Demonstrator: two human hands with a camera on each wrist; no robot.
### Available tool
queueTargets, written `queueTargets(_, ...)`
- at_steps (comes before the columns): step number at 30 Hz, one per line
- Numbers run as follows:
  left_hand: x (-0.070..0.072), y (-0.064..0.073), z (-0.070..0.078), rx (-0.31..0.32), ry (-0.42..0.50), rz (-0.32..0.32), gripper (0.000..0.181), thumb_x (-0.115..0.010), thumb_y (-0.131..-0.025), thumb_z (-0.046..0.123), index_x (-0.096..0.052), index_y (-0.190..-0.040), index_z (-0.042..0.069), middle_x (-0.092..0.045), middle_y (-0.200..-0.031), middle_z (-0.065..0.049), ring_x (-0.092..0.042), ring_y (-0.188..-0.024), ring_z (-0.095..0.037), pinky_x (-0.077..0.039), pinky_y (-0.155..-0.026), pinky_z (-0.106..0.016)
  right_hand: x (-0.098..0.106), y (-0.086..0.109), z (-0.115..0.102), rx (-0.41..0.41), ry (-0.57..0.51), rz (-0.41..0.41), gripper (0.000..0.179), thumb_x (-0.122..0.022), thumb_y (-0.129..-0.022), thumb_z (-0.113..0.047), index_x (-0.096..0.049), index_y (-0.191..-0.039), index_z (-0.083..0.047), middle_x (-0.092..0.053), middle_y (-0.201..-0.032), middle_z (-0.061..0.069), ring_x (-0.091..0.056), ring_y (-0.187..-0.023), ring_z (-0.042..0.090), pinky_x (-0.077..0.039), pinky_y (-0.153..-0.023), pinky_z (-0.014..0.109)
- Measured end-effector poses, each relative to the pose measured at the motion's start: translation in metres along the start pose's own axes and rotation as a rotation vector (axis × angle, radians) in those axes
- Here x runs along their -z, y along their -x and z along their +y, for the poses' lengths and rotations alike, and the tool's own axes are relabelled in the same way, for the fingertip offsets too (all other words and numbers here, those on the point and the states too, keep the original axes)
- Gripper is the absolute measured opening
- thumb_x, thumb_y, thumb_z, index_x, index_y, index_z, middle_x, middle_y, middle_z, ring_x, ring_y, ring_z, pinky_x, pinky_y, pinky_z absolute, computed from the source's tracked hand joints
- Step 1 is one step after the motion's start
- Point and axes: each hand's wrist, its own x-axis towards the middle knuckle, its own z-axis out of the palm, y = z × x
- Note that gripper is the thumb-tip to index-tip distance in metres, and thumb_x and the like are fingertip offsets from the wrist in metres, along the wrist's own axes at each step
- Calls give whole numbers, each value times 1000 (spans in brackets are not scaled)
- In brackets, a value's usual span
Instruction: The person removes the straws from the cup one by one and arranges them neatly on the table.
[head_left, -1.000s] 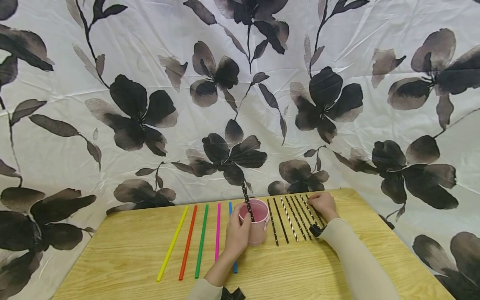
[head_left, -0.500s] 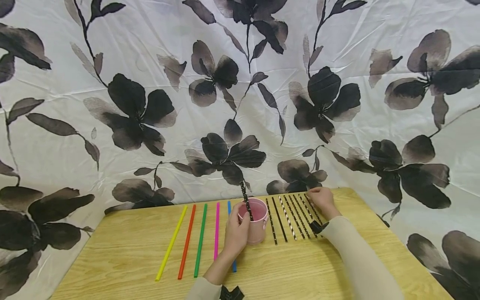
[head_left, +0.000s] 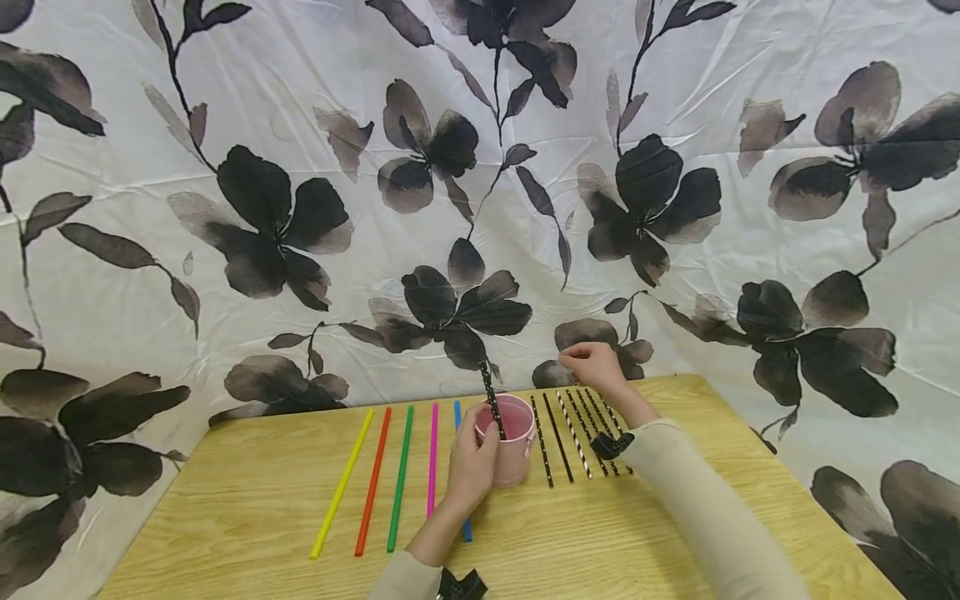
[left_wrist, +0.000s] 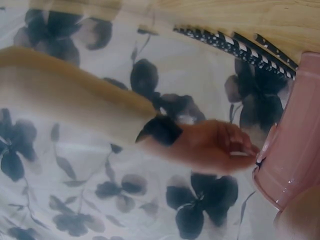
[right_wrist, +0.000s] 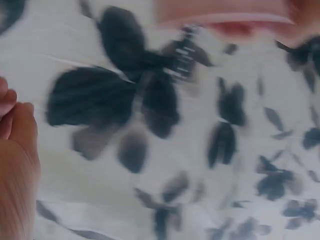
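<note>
In the head view my left hand [head_left: 471, 462] grips a small pink bucket [head_left: 514, 462] from its left side, thumb near the rim. A black white-dotted straw [head_left: 489, 387] leans in the bucket and sticks up out of it. My right hand [head_left: 596, 367] is raised behind the row of black patterned straws [head_left: 567, 437], thumb and fingertips pinched together. A small dark tip shows at those fingertips in the left wrist view, next to the bucket [left_wrist: 295, 135]; the rest of this straw is hidden. The right wrist view shows only part of the right hand [right_wrist: 17, 160].
Yellow [head_left: 342, 483], red [head_left: 372, 483], green [head_left: 401, 479], pink [head_left: 432, 458] and blue [head_left: 458, 412] straws lie spaced out on the wooden table [head_left: 247, 500]. The left forearm crosses over the blue one. A floral cloth [head_left: 540, 275] hangs right behind the table's back edge.
My right hand has lifted from the far end of the rightmost black straw and moved up and left, toward the bucket. The left hand and bucket have stayed in place.
</note>
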Motion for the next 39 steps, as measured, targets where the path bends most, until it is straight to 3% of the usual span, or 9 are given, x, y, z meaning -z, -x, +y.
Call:
queueTargets(6, -1, -1, 0, 3, -5, -20, 32, -46, -89, 29, -47, -121, 26, -52, -99, 6, -48, -75, -12, -42, -63, -31, -28, 9, -35, 40, -46, -113, 23, -65, -79, -21, -66, -97, -6, -62, -85, 13, -59, -68, 25, -51, -57, 31)
queueTargets(10, -1, -1, 0, 11, -7, -22, 31, -47, -90, 29, -46, -121, 26, -53, -105, 7, -51, -85, -10, -43, -69, -31, -44, 11, -47, 45, -60, -146, 23, -66, -78, -20, -67, -96, -6, -62, -84, 8, -61, -68, 24, -51, -58, 34)
queueTargets(16, 0, 1, 1, 12, -27, -19, 29, -47, -89, 30, -46, -118, 24, -54, -99, 5, -50, -74, -12, -41, -62, -31, -62, 14, -50, 31, -103, -207, 23, -65, -79, -18, -66, -97, -4, -62, -89, 8, -62, -73, 28, -51, -58, 33)
queueTargets(23, 1, 2, 1, 22, -36, -29, 30, -46, -90, 32, -45, -119, 27, -53, -101, 8, -50, -76, -11, -41, -63, -30, -75, 15, -54, 14, -165, -269, 26, -64, -80, -15, -64, -101, 0, -62, -94, 15, -62, -75, 31, -51, -62, 37)
queueTargets(31, 2, 1, 1, 12, -55, -26, 29, -45, -90, 36, -46, -118, 28, -53, -97, 9, -48, -70, -12, -39, -58, -29, -83, 12, -56, -2, -201, -287, 23, -64, -80, -12, -64, -99, 0, -63, -91, 14, -63, -72, 29, -51, -62, 38)
queueTargets(39, 2, 0, 0, -8, -55, -21, 28, -45, -90, 33, -46, -117, 27, -52, -85, 7, -45, -62, -12, -38, -52, -28, -89, 10, -55, 0, -171, -297, 23, -65, -79, -15, -64, -99, -2, -62, -91, 9, -63, -68, 25, -51, -57, 34)
